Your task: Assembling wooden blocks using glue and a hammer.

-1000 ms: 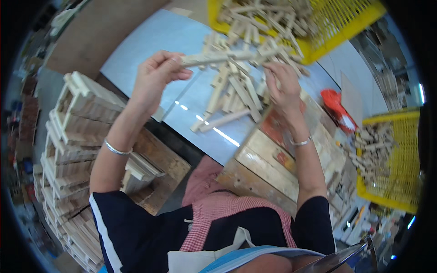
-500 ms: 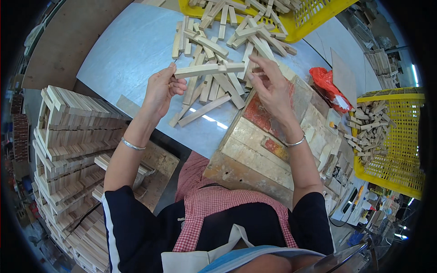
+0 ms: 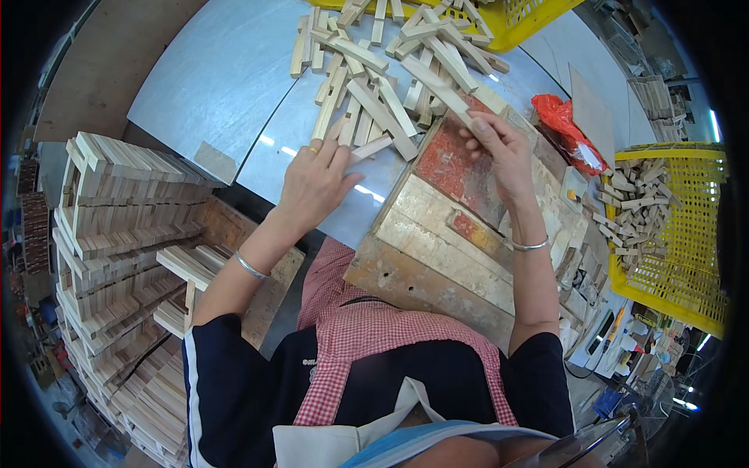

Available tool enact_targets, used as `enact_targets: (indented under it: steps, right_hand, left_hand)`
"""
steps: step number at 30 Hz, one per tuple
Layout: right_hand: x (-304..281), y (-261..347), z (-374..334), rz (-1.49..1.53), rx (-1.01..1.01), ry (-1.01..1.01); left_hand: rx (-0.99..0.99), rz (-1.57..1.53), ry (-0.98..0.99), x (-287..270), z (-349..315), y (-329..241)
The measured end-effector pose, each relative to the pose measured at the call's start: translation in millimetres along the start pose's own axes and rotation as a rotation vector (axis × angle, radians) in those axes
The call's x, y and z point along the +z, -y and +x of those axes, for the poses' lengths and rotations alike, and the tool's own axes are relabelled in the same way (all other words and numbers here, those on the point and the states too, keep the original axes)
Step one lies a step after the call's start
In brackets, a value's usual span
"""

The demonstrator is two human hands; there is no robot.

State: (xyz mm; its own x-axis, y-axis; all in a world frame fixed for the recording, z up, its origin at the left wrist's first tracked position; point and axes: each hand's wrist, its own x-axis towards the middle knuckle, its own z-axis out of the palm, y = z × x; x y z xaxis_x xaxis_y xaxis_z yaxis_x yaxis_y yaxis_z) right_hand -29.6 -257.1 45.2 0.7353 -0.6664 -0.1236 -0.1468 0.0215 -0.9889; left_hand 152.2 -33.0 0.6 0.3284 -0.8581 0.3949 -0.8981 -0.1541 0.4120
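My right hand (image 3: 503, 156) pinches one end of a pale wooden stick (image 3: 437, 90), which slants up and away to the left over the heap. My left hand (image 3: 316, 179) is at the near edge of the heap, its fingers closed on a short-looking wooden stick (image 3: 371, 148) with a notch near its far end; the fingers hide the rest of it. Beyond both hands, a loose heap of similar notched sticks (image 3: 378, 113) lies on the pale table (image 3: 211, 86). A worn wooden board (image 3: 433, 242) with red patches is below my right hand.
Neatly stacked wooden pieces (image 3: 129, 203) rise at the left. A yellow crate (image 3: 538, 27) stands at the far edge, and another yellow crate (image 3: 679, 269) at the right has short wooden pieces (image 3: 640, 203) in it. A red plastic bag (image 3: 563, 129) lies near the board.
The stick my left hand held has passed to my right hand, which has moved right and nearer. My left hand has come down to another stick at the heap's near edge.
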Motion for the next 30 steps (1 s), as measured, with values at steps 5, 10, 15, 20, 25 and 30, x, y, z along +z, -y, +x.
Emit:
enact_targets:
  steps: [5, 10, 15, 20, 25, 30]
  right_hand:
    - [-17.3, -8.0, -26.0, 0.044, 0.064, -0.079]
    - [-34.3, -19.6, -44.8, 0.118, 0.142, -0.13]
    - [-46.7, -25.8, -54.3, 0.127, 0.113, -0.13]
    - [-53.5, -25.1, -59.4, 0.167, 0.112, -0.151]
    - [-61.3, -26.9, -64.7, 0.172, 0.12, -0.21]
    - [-66.8, -41.3, -53.8, -0.395, -0.203, -0.315]
  left_hand:
    - [-0.257, -0.135, 0.029, 2.8, -17.7, 4.0]
    - [-0.666, -1.111, 0.178, -14.9, -10.3, 7.5]
    - [-0.749, -1.514, 0.182, -23.1, 2.0, -13.8]
    - [-0.706, -1.735, 0.202, -19.9, 9.9, -18.7]
    - [-0.664, -1.825, 0.236, -9.6, 24.5, -29.3]
    - [-0.107, -0.638, 0.256, 11.0, 48.8, -67.1]
